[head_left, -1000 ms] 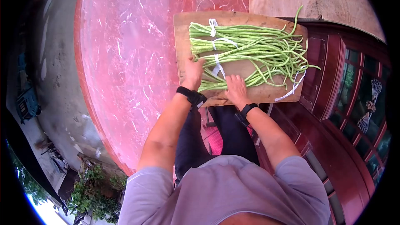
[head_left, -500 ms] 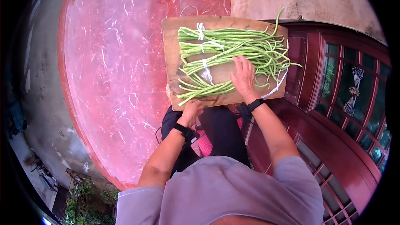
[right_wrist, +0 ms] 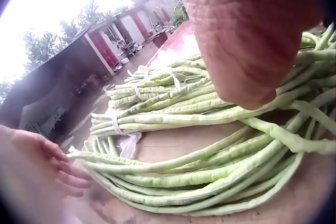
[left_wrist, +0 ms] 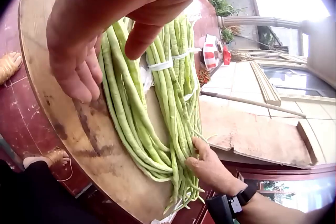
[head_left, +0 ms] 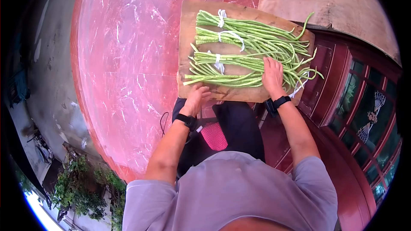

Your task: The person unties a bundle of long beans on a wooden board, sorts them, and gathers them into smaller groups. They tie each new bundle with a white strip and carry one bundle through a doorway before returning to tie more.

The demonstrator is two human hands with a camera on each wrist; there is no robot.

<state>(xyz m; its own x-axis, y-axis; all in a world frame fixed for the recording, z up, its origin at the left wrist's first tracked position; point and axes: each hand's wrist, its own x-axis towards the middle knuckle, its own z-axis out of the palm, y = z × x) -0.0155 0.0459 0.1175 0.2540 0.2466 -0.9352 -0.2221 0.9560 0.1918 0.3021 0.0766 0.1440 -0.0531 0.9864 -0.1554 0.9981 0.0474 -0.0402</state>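
Long green beans (head_left: 239,79) lie on a wooden board (head_left: 188,21), partly tied in bundles. White strips bind two bundles at the far side, and another white tie (head_left: 218,63) circles the bundle nearer the person. Loose beans lie in front of it, curving under its right part. My right hand (head_left: 273,73) rests on the beans right of the middle, fingers over the near tied bundle; the thumb and fingers (left_wrist: 202,148) touch the stalks in the left wrist view. My left hand (head_left: 198,97) is at the board's near left edge, relaxed, holding nothing.
A red marbled surface (head_left: 128,60) spreads to the left and behind the board. A plywood sheet (head_left: 329,4) is at the far right, beside dark red doors (head_left: 338,72) with glass panes. A white strip (head_left: 297,87) lies at the board's right edge.
My right hand leaves the near beans, reaches up onto the tied bundle and shifts right along it. My left hand draws back from the bean ends to the near edge. The loose beans lie closer to the bundle.
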